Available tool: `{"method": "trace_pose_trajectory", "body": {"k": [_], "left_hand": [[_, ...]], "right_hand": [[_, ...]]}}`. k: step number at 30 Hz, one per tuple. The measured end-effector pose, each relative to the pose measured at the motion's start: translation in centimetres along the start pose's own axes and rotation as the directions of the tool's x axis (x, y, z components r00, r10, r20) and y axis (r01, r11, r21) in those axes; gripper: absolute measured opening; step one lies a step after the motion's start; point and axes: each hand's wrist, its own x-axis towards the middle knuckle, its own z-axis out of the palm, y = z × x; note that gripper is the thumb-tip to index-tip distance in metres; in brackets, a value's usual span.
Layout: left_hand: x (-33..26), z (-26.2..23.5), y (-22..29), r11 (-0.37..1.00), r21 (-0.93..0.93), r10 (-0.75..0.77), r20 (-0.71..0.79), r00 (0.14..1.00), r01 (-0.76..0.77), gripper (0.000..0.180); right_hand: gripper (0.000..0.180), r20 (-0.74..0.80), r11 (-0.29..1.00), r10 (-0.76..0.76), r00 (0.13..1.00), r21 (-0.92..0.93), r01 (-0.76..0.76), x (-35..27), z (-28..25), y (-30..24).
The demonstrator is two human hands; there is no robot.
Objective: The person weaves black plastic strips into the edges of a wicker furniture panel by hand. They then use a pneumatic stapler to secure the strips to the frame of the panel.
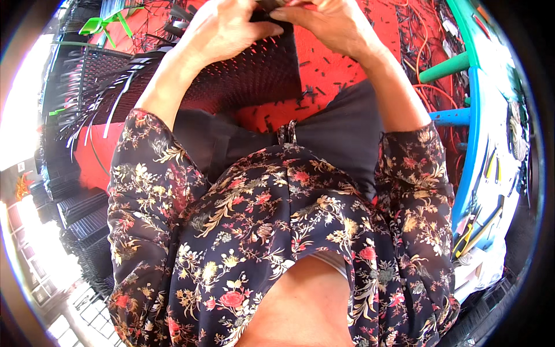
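At the far edge of the view, both hands are brought together over a black woven panel [254, 69] that lies across the lap, above the red mat [335, 63]. The left hand [222, 26] is curled with its thumb pressed down toward the panel's far edge, and the right hand [335, 23] meets it from the right, fingers bent inward. Something small and dark is pinched between the fingertips of both hands at the very top of the frame, most likely the end of a strip being worked into the panel, but the picture is cut off there and the exact hold cannot be told.

The panel is judged light and fairly stiff as a sheet, with an open lattice of small holes; it probably flexes when pressed and springs back. Its loose black strips [110, 98], fanning out to the left, look thin, smooth and springy, so they may slip between the fingers and whip free if released. A hold close to the woven edge, with a thumb on top and fingers beneath, is judged the surest place to take it; the free strip ends would give little control.

Short black offcuts are scattered over the mat. To the right stands a green and blue frame [471, 115] with orange cords [428, 87] trailing near it. Stacks of dark panels [81, 225] are piled at the near left.
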Motion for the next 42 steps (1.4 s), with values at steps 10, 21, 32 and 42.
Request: {"method": "trace_pose_trajectory", "body": {"k": [10,21,32,42], "left_hand": [[0.7,0.9,-1.4,0.987,0.079,0.128,0.172,0.977,-0.143,0.029],[-1.5,2.3,0.7,0.980,0.113,0.167,-0.037,0.985,-0.162,0.022],[-3.4,4.0,4.1,0.964,0.216,0.180,-0.114,0.977,-0.152,0.024],[-3.5,4.9,4.5,0.939,0.288,0.248,-0.199,0.948,-0.185,0.027]], "right_hand": [[0.014,-0.066,0.950,0.302,0.951,0.106,-0.295,-1.8,-0.2,-0.9],[0.024,-0.083,0.890,0.450,0.889,0.126,-0.439,-3.0,-0.3,-5.8],[0.027,-0.081,0.485,0.736,0.672,0.756,-0.440,-3.9,-0.1,-8.6],[0.024,0.045,0.496,0.733,0.678,0.646,-0.580,-3.2,-2.7,-10.2]]}}
